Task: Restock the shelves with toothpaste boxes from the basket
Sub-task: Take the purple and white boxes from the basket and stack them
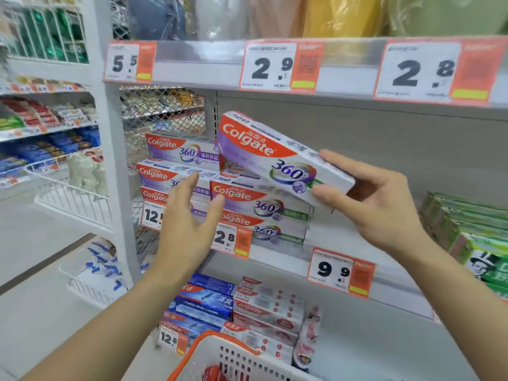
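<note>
Green boxes [467,232] right of shelf gap, stacked Colgate boxes [261,210] left

A shop aisle under even, bright light, with a pale grey floor [41,243] running off to the left. White metal shelving [343,67] carries red-and-white price tags [277,67] along its edges, and a grey back panel [371,138] stands behind. A white upright post [110,149] divides it from wire racks [74,204] farther left.
</note>
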A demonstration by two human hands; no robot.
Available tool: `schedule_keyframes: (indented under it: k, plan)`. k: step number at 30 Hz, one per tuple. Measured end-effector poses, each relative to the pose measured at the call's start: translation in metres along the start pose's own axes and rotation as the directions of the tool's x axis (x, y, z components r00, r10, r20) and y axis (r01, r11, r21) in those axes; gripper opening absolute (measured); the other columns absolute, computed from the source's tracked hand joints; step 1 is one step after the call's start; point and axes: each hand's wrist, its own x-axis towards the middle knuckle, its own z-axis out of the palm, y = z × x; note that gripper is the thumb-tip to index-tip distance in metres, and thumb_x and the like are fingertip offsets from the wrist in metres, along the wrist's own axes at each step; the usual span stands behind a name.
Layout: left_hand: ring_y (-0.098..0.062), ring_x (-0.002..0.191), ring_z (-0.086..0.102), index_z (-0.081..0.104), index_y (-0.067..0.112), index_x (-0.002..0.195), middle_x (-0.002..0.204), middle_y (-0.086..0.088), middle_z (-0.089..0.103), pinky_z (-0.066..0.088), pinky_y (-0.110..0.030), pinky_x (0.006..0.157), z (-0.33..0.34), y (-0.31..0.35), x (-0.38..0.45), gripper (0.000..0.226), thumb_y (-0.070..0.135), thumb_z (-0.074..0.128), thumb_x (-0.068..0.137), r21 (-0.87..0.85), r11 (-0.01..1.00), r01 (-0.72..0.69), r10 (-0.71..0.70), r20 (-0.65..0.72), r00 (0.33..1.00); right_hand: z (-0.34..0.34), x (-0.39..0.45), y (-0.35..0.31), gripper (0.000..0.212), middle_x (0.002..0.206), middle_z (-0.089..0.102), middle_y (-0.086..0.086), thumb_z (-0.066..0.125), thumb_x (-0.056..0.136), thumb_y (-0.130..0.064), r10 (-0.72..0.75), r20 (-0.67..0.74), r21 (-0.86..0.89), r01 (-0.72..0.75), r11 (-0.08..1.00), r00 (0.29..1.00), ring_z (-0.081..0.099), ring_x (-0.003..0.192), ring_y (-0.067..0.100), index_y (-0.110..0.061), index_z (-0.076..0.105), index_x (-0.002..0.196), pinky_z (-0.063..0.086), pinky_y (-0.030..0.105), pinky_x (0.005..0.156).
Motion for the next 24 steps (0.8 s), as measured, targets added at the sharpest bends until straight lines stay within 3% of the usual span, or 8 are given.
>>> schedule_keyframes:
  k: [3, 5, 10, 13, 15, 18, 21, 24]
  plan:
    - [-0.015, 0.138, 0.037, 0.040, 0.016, 0.149, 0.147, -0.001, 0.045, 0.025, -0.025, 0.112, 0.015, -0.014, 0.020, 0.061, 0.033, 0.065, 0.095, 0.150, 0.986, -0.080, 0.083, -0.014, 0.996, 0.010, 0.018, 0.018, 0.048, 0.112, 0.073, -0.001, 0.082, 0.078, -0.010, -0.042, -0.100, -0.024, 0.040, 0.999, 0.994, 0.071, 0.092, 0.001, -0.019, 0.069, 0.123, 0.055, 0.017, 0.082]
    - [-0.018, 0.143, 0.032, 0.037, 0.015, 0.152, 0.153, -0.005, 0.042, 0.025, -0.033, 0.118, 0.020, -0.018, 0.029, 0.064, 0.033, 0.064, 0.096, 0.181, 0.979, -0.094, 0.103, -0.038, 0.994, 0.017, 0.022, 0.035, 0.047, 0.112, 0.073, -0.001, 0.083, 0.078, -0.013, -0.046, -0.129, -0.054, 0.040, 0.998, 0.991, 0.072, 0.099, 0.008, -0.028, 0.069, 0.120, 0.056, 0.022, 0.087]
    - [-0.019, 0.150, 0.024, 0.027, 0.029, 0.156, 0.160, 0.002, 0.035, 0.025, -0.048, 0.121, 0.016, -0.026, 0.053, 0.070, 0.041, 0.061, 0.096, 0.126, 0.988, -0.084, 0.084, 0.004, 0.996, 0.021, 0.024, 0.055, 0.037, 0.113, 0.070, 0.006, 0.082, 0.076, -0.020, -0.063, -0.186, -0.070, 0.051, 0.996, 0.980, 0.073, 0.094, 0.010, -0.032, 0.070, 0.109, 0.058, 0.027, 0.088]
    - [-0.019, 0.146, 0.033, 0.034, 0.037, 0.151, 0.152, 0.003, 0.045, 0.034, -0.052, 0.116, 0.017, -0.038, 0.061, 0.067, 0.059, 0.056, 0.092, 0.129, 0.990, -0.051, 0.042, 0.069, 0.997, 0.023, 0.028, 0.059, 0.035, 0.115, 0.070, 0.003, 0.077, 0.079, -0.033, -0.074, -0.081, -0.102, 0.066, 0.993, 0.994, 0.071, 0.099, 0.012, -0.037, 0.068, 0.113, 0.058, 0.036, 0.092]
    - [-0.021, 0.141, 0.041, 0.047, 0.035, 0.143, 0.144, 0.004, 0.053, 0.039, -0.054, 0.112, 0.018, -0.041, 0.062, 0.065, 0.069, 0.051, 0.088, 0.120, 0.992, -0.038, 0.029, 0.071, 0.997, 0.022, 0.026, 0.063, 0.042, 0.120, 0.066, -0.006, 0.075, 0.085, -0.037, -0.117, 0.011, -0.247, 0.116, 0.962, 0.993, 0.066, 0.108, 0.011, -0.040, 0.062, 0.126, 0.053, 0.038, 0.098]
    - [-0.021, 0.132, 0.051, 0.063, 0.027, 0.129, 0.128, 0.007, 0.064, 0.043, -0.052, 0.108, 0.020, -0.038, 0.063, 0.038, 0.043, 0.063, 0.095, 0.046, 0.998, -0.050, 0.049, 0.020, 0.999, 0.018, 0.022, 0.067, 0.059, 0.118, 0.056, -0.007, 0.076, 0.084, -0.038, -0.159, 0.016, -0.439, 0.149, 0.886, 0.987, 0.059, 0.108, 0.006, -0.040, 0.052, 0.138, 0.050, 0.030, 0.099]
    - [-0.015, 0.119, 0.060, 0.068, 0.031, 0.116, 0.117, 0.007, 0.069, 0.048, -0.046, 0.104, 0.023, -0.031, 0.060, 0.025, 0.030, 0.071, 0.092, -0.030, 0.999, -0.046, 0.044, -0.055, 0.998, 0.019, 0.017, 0.067, 0.071, 0.111, 0.058, -0.006, 0.082, 0.079, -0.037, -0.154, -0.056, -0.446, 0.113, 0.888, 0.986, 0.061, 0.098, 0.004, -0.037, 0.049, 0.142, 0.052, 0.024, 0.092]
    - [-0.015, 0.109, 0.062, 0.064, 0.037, 0.108, 0.105, 0.011, 0.069, 0.050, -0.041, 0.100, 0.024, -0.022, 0.055, 0.025, 0.024, 0.075, 0.088, -0.049, 0.997, -0.056, 0.049, -0.127, 0.991, 0.020, 0.012, 0.066, 0.079, 0.116, 0.063, -0.011, 0.087, 0.073, -0.034, -0.149, -0.067, -0.443, 0.105, 0.890, 0.986, 0.064, 0.098, 0.000, -0.034, 0.049, 0.143, 0.052, 0.015, 0.090]
